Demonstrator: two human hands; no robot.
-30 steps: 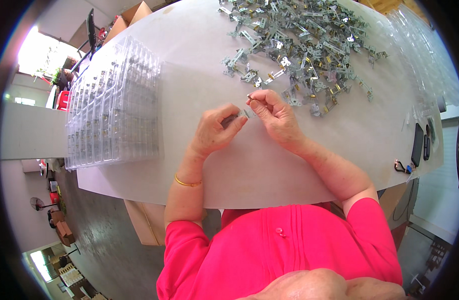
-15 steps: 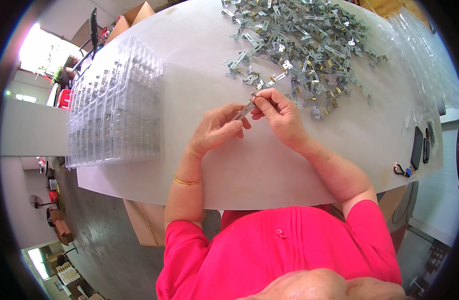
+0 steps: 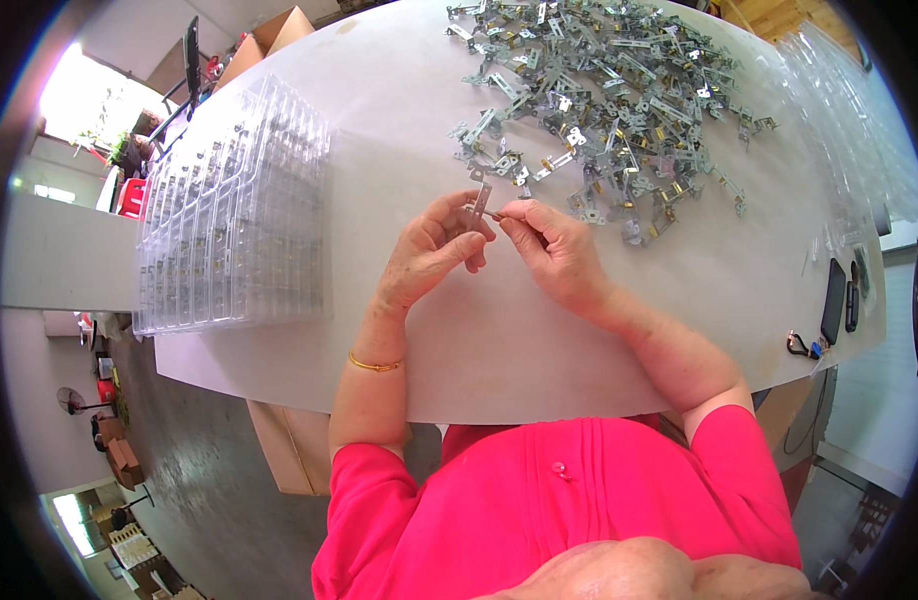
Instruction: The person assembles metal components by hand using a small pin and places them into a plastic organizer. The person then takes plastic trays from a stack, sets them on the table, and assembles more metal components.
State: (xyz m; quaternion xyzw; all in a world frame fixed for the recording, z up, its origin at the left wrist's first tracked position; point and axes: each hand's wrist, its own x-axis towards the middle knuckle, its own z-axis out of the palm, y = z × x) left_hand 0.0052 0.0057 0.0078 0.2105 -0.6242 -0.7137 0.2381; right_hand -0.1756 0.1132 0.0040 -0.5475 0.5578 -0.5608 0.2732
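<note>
My left hand (image 3: pixel 419 258) is closed on a slim grey metal bracket (image 3: pixel 482 198), which stands nearly upright between thumb and fingers. From the right, my right hand (image 3: pixel 561 258) pinches a thin dark piece (image 3: pixel 493 215) whose tip meets the bracket's side. Its exact kind is too small to make out. Beyond both hands spreads a large heap of similar metal brackets (image 3: pixel 629 110), some with brass-coloured parts. The nearest loose ones lie just past my fingertips.
Stacked clear plastic trays (image 3: pixel 229 220) filled with small parts stand on the table's left. Clear plastic sheets or bags (image 3: pixel 839 130) lie at the far right. Nearer on that side are a black phone-like slab (image 3: pixel 833 300) and a small dark looped item (image 3: pixel 801 346).
The bracket has swung from slanting toward my right hand to nearly upright in my left. My right fingers have let go of its end and come down slightly beside it with the thin piece.
</note>
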